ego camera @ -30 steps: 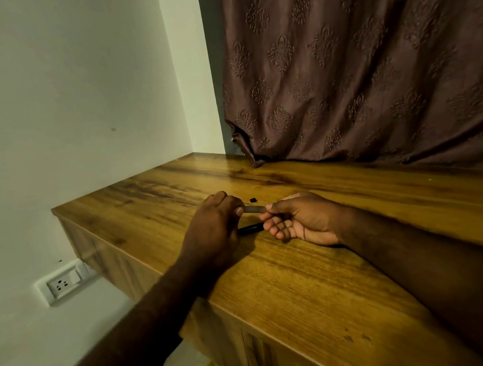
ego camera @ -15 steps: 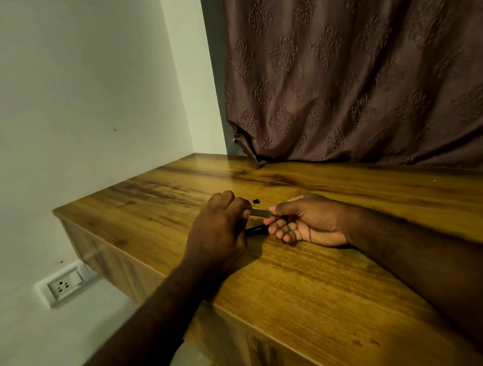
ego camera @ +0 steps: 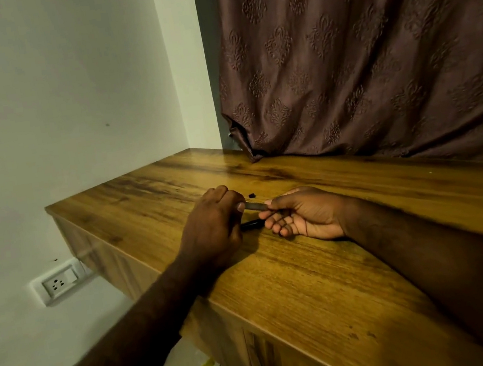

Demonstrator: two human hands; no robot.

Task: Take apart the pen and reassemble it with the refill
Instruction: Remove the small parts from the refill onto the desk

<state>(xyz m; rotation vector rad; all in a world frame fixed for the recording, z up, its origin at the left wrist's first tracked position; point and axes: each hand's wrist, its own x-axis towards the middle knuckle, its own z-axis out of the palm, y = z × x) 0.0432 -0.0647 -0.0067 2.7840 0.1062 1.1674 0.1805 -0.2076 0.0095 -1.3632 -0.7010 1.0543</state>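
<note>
A dark pen barrel [ego camera: 255,206] spans the short gap between my two hands, just above the wooden table [ego camera: 309,266]. My left hand [ego camera: 212,228] is closed around its left end, thumb on top. The fingertips of my right hand [ego camera: 304,214] pinch its right end, palm turned up. A second black pen part [ego camera: 251,224] lies on the table under the hands, partly hidden by them. A tiny black piece [ego camera: 251,195] sits on the wood just beyond the hands.
A brown patterned curtain [ego camera: 371,53] hangs over the table's far edge. White wall to the left carries a socket [ego camera: 59,282] below table height. The table's front edge runs diagonally under my left forearm.
Both hands stay on the pen barrel in nearly the same spot. My left hand's grip has shifted slightly along it. The loose parts on the table have not moved.
</note>
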